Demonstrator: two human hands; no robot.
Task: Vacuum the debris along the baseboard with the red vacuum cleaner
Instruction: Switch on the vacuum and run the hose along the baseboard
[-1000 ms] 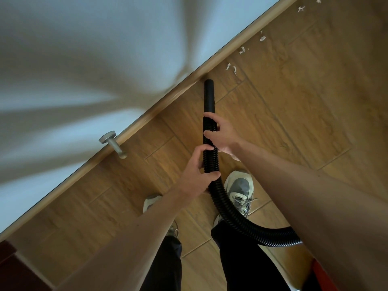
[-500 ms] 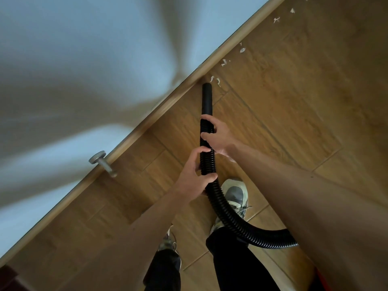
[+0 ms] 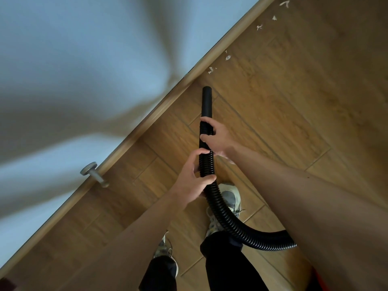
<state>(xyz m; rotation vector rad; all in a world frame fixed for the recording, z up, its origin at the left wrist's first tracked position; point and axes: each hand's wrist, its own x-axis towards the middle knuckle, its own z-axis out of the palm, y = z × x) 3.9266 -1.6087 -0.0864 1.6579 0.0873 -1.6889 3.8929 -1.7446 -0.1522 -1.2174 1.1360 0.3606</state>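
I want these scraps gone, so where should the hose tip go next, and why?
Probably push the hose forward along the baseboard to the nearest white scraps: they lie just beyond its nozzle, with more farther along.

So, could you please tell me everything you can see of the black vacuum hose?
The black hose looks like ribbed, flexible plastic, ending in a smooth rigid nozzle. The nozzle points at the baseboard, its tip just short of the nearest white scraps. The right hand grips where ribs meet nozzle; the left hand grips just below. From there it curves past a grey shoe and goes behind the right forearm.
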